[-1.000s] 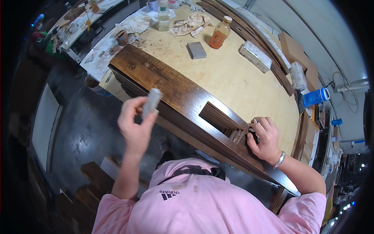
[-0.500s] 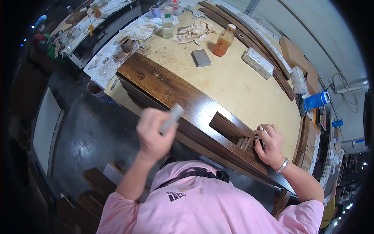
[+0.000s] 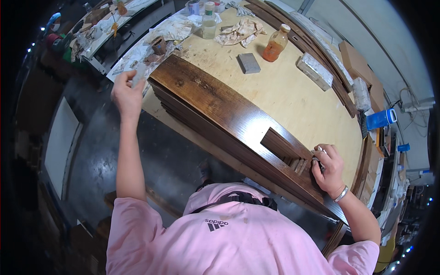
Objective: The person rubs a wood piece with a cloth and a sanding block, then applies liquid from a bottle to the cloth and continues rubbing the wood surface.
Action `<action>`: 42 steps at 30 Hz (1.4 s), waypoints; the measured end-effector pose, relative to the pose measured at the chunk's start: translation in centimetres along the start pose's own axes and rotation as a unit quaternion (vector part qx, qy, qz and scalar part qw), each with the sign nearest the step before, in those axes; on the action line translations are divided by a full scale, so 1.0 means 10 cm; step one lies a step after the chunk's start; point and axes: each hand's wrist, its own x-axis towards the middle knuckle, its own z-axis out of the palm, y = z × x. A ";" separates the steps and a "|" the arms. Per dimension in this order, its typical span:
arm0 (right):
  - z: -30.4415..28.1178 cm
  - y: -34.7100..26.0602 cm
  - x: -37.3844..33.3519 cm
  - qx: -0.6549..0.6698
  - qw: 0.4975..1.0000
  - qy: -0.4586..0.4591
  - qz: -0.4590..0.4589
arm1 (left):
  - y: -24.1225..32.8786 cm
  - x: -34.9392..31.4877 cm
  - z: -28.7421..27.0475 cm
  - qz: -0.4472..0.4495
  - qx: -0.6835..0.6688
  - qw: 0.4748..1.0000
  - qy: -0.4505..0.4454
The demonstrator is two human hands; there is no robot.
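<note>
Plywood is topping the workbench (image 3: 293, 98), which is filling the upper middle of the view under a cluttered shelf at eleven o'clock. Lying across its near edge is a stack of dark stained boards (image 3: 220, 110), running from ten o'clock down toward four o'clock, with a slotted cutout (image 3: 286, 149) near its lower end. The left hand (image 3: 126, 94) is reaching out at ten o'clock, just beside the stack's far corner, its fingers closing around a small pale block (image 3: 139, 74). The right hand (image 3: 327, 169) is resting at four o'clock on the stack beside the cutout, fingers curling down onto the wood; whether they are gripping anything I cannot tell. Sitting farther back on the bench are a grey block (image 3: 249, 63), an orange bottle (image 3: 275, 45), crumpled rags (image 3: 240, 31) and a wrapped white bar (image 3: 314, 71), all well apart from both hands.
</note>
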 end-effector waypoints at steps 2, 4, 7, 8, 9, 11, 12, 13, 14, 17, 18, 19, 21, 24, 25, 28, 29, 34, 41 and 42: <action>0.00 -0.01 0.02 -0.003 1.000 -0.001 0.005 | 0.06 -0.03 -0.03 0.005 -0.007 1.000 0.001; 0.00 0.00 -0.01 -0.007 1.000 -0.003 0.011 | 0.37 -0.31 -0.05 -0.005 -0.060 0.997 -0.041; -0.04 0.01 -0.01 -0.012 1.000 -0.004 0.017 | 1.13 -1.07 -0.09 0.069 -0.160 0.973 -0.149; -0.01 0.01 0.00 -0.010 1.000 -0.007 0.015 | 1.28 -1.36 -0.10 0.094 -0.213 0.956 -0.179; 0.00 0.00 0.01 -0.009 1.000 -0.009 0.016 | 1.45 -1.62 -0.10 0.137 -0.262 0.936 -0.190; 0.02 0.00 0.02 -0.006 1.000 0.005 0.004 | 1.75 -2.03 -0.17 0.160 -0.337 0.887 -0.273; 0.01 0.01 0.01 -0.008 1.000 0.004 0.008 | 1.79 -2.03 -0.18 0.160 -0.340 0.885 -0.275; -0.01 -0.01 0.00 -0.011 1.000 0.005 0.013 | 1.83 -2.00 -0.20 0.174 -0.340 0.880 -0.283; -0.02 -0.01 0.00 -0.014 1.000 0.006 0.018 | 1.85 -1.97 -0.20 0.188 -0.340 0.874 -0.291; -0.01 0.00 -0.02 -0.016 1.000 0.011 0.019 | 1.65 -1.63 -0.16 0.153 -0.261 0.932 -0.198; 0.00 0.00 -0.02 -0.015 1.000 0.013 0.023 | 1.62 -1.59 -0.16 0.115 -0.240 0.943 -0.198; -0.01 0.00 -0.02 -0.016 1.000 0.012 0.020 | 1.62 -1.59 -0.15 0.076 -0.219 0.952 -0.198; 0.00 0.01 -0.02 -0.015 1.000 0.014 0.018 | 1.73 -1.78 -0.14 0.127 -0.232 0.934 -0.238; 0.00 0.04 -0.04 -0.021 0.997 0.068 0.003 | 2.14 -2.13 -0.18 0.159 -0.373 0.839 -0.363; 0.00 0.08 -0.05 -0.025 0.994 0.104 -0.017 | 2.26 -2.19 -0.18 0.146 -0.423 0.796 -0.409; -0.16 -0.02 -0.04 0.001 0.988 0.138 -0.063 | 2.39 -2.15 -0.27 -0.125 -0.532 0.676 -0.494; -0.24 -0.07 -0.03 0.029 0.987 0.133 -0.089 | 2.42 -2.14 -0.26 -0.253 -0.597 0.594 -0.477; -0.38 -0.48 -0.07 0.535 0.826 -0.034 0.173 | 2.56 -2.16 -0.15 -0.308 -0.670 0.523 -0.429; -0.13 -0.62 -0.31 0.705 0.671 -0.127 0.194 | 2.67 -2.46 -0.35 -0.363 -0.664 0.542 -0.364; -0.10 -0.63 -0.34 0.699 0.678 -0.131 0.184 | 2.65 -2.50 -0.35 -0.360 -0.668 0.542 -0.360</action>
